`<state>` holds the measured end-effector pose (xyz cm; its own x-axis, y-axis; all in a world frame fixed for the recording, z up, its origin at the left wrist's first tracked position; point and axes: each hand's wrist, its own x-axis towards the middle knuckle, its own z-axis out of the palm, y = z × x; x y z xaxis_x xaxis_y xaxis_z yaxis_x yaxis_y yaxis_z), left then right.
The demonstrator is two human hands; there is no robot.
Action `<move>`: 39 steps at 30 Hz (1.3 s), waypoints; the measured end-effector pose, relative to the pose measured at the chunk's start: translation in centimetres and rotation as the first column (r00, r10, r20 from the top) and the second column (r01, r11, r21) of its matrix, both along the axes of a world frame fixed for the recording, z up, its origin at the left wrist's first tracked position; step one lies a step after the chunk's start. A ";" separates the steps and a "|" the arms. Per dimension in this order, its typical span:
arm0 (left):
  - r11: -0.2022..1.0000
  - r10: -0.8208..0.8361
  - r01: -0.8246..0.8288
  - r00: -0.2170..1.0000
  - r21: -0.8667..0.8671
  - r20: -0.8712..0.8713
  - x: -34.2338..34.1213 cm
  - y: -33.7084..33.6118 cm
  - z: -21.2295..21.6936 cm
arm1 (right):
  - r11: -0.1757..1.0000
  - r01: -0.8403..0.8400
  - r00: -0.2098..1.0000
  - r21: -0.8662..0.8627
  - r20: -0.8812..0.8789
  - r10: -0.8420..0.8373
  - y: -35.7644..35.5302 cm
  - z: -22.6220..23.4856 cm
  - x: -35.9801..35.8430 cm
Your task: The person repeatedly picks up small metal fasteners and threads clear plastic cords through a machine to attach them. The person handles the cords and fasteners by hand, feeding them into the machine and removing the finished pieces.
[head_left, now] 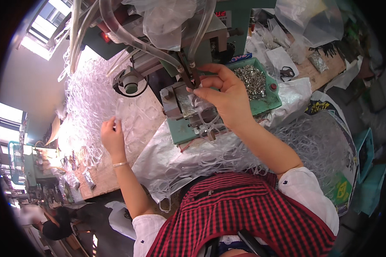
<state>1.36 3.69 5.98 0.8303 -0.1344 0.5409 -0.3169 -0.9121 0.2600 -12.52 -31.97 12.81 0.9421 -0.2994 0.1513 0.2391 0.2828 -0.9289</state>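
My right hand (230, 97) is at the working head of a green bench press machine (172, 107). Its thumb and index finger pinch the end of a clear plastic strap (211, 115), right under the narrow metal tip. The rest of that strap hangs down over the machine's front; the exact spot under the tip is hidden by my fingers. Over the tabletop to the left, my left hand (113, 136) is closed with fingertips together on another clear plastic strap (120, 108), which stands up blurred above the fingers.
A big heap of clear straps (88, 90) covers the table's left side. Small metal parts fill a green tray (271, 99) right of the machine. More straps lie in a large bag (326, 141) on my right. Black-handled scissors (287, 72) lie farther back. Clear hoses (137, 43) hang overhead.
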 end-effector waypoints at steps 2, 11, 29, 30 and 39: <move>0.853 -0.124 0.036 0.983 -0.520 -0.136 -3.2 -2.3 2.6 | 0.995 -0.001 1.000 0.102 -0.011 0.002 0.5 0.4 -0.5; 0.373 -0.919 -0.359 -0.016 -0.855 -0.394 -15.1 -17.6 10.6 | 0.166 0.385 0.877 -0.908 0.304 -0.373 -6.8 -4.2 -1.4; 0.420 -0.884 0.434 -0.003 -0.797 -0.467 -16.8 -16.9 2.3 | 0.262 0.499 0.795 -0.826 0.316 -0.518 -11.2 -8.7 -2.9; 0.475 -0.768 0.726 0.068 -0.497 -0.636 -17.6 -16.2 1.8 | 0.280 0.494 0.797 -0.823 0.299 -0.525 -11.0 -8.4 -3.6; 0.571 -0.571 0.543 -0.275 -0.615 -0.773 -12.7 -6.5 11.1 | 0.512 0.414 0.852 -0.753 0.122 -0.509 -9.8 -7.5 -4.2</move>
<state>-11.37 -2.83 17.09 0.1274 -0.8699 -0.4764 -0.2021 -0.4930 0.8462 -16.69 -41.79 5.30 0.7273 -0.5285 0.4379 0.0221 -0.6196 -0.7846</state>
